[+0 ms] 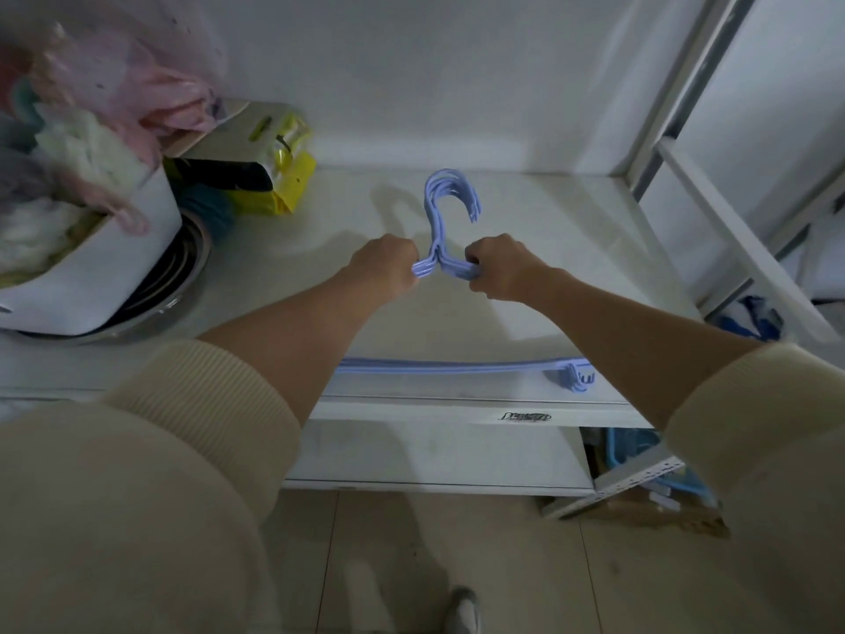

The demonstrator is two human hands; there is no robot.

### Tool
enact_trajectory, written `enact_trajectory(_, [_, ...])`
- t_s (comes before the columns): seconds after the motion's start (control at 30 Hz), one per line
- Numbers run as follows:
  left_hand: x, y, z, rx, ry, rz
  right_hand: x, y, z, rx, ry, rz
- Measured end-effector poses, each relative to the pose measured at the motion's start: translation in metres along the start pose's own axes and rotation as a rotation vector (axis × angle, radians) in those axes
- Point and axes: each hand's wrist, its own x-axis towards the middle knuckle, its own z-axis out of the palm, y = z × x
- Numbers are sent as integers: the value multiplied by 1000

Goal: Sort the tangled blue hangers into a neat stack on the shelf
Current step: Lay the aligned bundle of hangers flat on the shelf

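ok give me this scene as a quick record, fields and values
hangers: blue hangers bunched together, hooks lined up and pointing away from the person
left hand: left hand closed on the bunch, left of the necks
right hand: right hand closed on the bunch, right of the necks
surface: white shelf
left side clutter: white box, yellow packet

hangers (pixel 450 208) lie mid-shelf (pixel 571 249) — box (pixel 91 276) left, hooks rearward.
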Motion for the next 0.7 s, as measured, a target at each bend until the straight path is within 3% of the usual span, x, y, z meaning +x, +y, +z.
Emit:
enact_trajectory(0.53, [12, 2, 35, 32, 40, -61, 11, 5, 34, -49, -104, 104])
enact_trajectory(0.7, [8, 1, 32, -13, 41, -51, 11, 0, 31, -43, -67, 101])
